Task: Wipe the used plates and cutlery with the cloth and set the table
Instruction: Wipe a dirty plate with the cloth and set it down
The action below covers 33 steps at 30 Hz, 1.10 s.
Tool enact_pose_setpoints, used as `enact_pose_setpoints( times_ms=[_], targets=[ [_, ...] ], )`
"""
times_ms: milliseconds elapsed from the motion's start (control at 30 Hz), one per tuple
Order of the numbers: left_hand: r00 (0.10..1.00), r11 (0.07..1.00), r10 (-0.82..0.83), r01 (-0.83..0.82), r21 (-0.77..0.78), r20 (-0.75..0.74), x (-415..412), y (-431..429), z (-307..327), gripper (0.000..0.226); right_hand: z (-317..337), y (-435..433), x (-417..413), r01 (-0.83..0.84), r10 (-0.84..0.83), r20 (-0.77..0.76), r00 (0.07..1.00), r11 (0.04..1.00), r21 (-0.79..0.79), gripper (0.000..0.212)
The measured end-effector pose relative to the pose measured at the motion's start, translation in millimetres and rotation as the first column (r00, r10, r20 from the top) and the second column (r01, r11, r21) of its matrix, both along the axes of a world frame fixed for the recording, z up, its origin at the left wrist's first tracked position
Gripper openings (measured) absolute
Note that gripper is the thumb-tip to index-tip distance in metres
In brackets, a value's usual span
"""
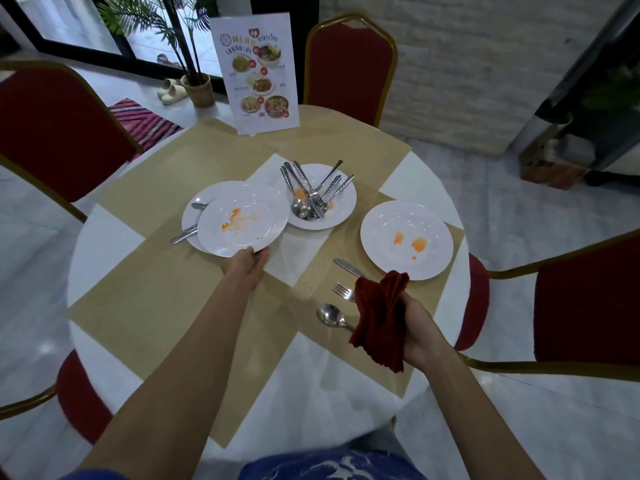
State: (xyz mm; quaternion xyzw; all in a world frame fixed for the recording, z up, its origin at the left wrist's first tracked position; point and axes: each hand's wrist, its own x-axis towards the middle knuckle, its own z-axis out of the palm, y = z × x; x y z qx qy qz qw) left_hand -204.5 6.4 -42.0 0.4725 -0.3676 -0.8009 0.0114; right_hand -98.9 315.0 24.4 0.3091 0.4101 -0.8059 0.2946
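Red cloth [381,317] sits bunched in my right hand [420,332], fingers curled round it. My left hand [244,268] pinches the near rim of a sauce-smeared white plate [242,220] overlapping a second plate [192,216]. Knife [349,266], fork [343,291] and spoon [331,315] lie parallel, heads pointing left, handles running under the cloth.

Both my arms bare, reaching forward. Left arm stretched out long and nearly straight, left hand [246,266] gripping the near rim of a plate [242,220]. Right arm drawn in shorter, right hand [417,327] with fingers curled round a bunched cloth [379,315].
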Motion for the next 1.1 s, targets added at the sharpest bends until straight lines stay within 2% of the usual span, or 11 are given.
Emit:
enact_pose_setpoints(
  times_ms=[133, 267, 400, 500, 567, 767, 833, 900, 967, 1033, 1100],
  targets=[
    [0.985, 0.984, -0.166, 0.168, 0.064, -0.037, 15.4, 62.9, 20.9, 0.015, -0.3, 5.7, -5.5, 0.072, -0.072, 0.035, 0.997, 0.997, -0.011, 0.046],
    [0.924, 0.922, -0.381, 0.382, -0.067, 0.033, 14.9, 138.0, 25.4, 0.014, -1.3, 20.3, -7.8, 0.158, -0.158, 0.092, 0.983, 0.987, 0.004, 0.042],
    [0.754, 0.687, -0.625, 0.654, -0.318, 0.202, -5.7, 190.5, 16.5, 0.012, 0.4, 43.1, -9.9, 0.248, -0.25, 0.112, 0.962, 0.968, 0.029, 0.04],
    [0.664, 0.463, -0.651, 0.732, -0.5, 0.369, -20.7, 215.3, 18.6, 0.04, 0.7, 64.2, -11.7, 0.261, -0.268, 0.092, 0.959, 0.962, 0.083, 0.041],
    [0.683, 0.486, -0.646, 0.713, -0.505, 0.341, -31.3, 230.3, 15.5, 0.047, 2.7, 82.0, -12.0, 0.243, -0.257, 0.086, 0.963, 0.959, 0.15, 0.04],
    [0.769, 0.692, -0.626, 0.624, -0.362, 0.129, -44.3, 250.5, 6.7, 0.045, 9.9, 140.6, -17.7, 0.239, -0.269, 0.04, 0.962, 0.907, 0.346, 0.04],
    [0.8, 0.699, -0.593, 0.566, -0.438, 0.088, -37.9, 255.9, 26.0, 0.027, 17.2, 158.7, -27.8, 0.236, -0.258, 0.001, 0.966, 0.884, 0.403, 0.041],
    [0.814, 0.693, -0.58, 0.51, -0.51, 0.026, -24.8, 255.4, 39.7, 0.027, 26.2, 165.8, -45.7, 0.201, -0.198, -0.06, 0.978, 0.841, 0.502, 0.039],
    [0.808, 0.693, -0.587, 0.465, -0.55, -0.056, -6.4, 251.9, 46.5, 0.03, 35.4, 158.7, -66.8, 0.174, -0.094, -0.159, 0.983, 0.752, 0.635, 0.038],
    [0.815, 0.702, -0.573, 0.435, -0.564, -0.084, 12.3, 253.5, 52.7, 0.023, 42.7, 134.0, -83.3, 0.176, 0.08, -0.274, 0.958, 0.592, 0.787, 0.041],
    [0.831, 0.713, -0.552, 0.426, -0.557, -0.071, 27.0, 261.2, 59.1, 0.031, 43.2, 98.8, -89.5, 0.163, 0.318, -0.314, 0.894, 0.422, 0.892, 0.041]
  ],
)
